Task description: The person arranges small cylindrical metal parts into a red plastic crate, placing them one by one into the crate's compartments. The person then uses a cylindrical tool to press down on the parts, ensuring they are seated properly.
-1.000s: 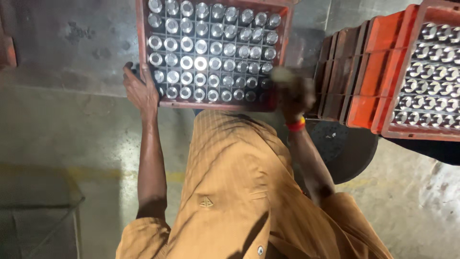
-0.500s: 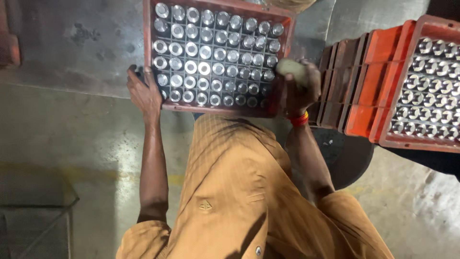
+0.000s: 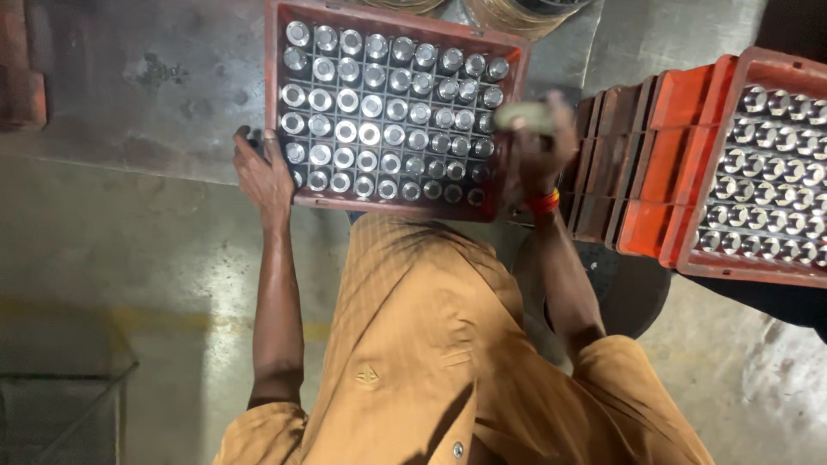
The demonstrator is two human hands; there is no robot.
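A grey concrete floor (image 3: 129,258) carries red crates (image 3: 392,112) of metal cylinders (image 3: 370,108).

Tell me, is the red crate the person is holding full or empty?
Full. The red crate has shiny metal cylinders standing upright in close rows across its whole inside. The left hand grips its near corner.

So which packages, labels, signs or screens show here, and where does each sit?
No labels, signs or screens.
Red crate: top centre, rectangular, packed with shiny metal cylinders; left hand on its corner, right hand at its right side.
Orange crates: right, stacked, also holding cylinders.
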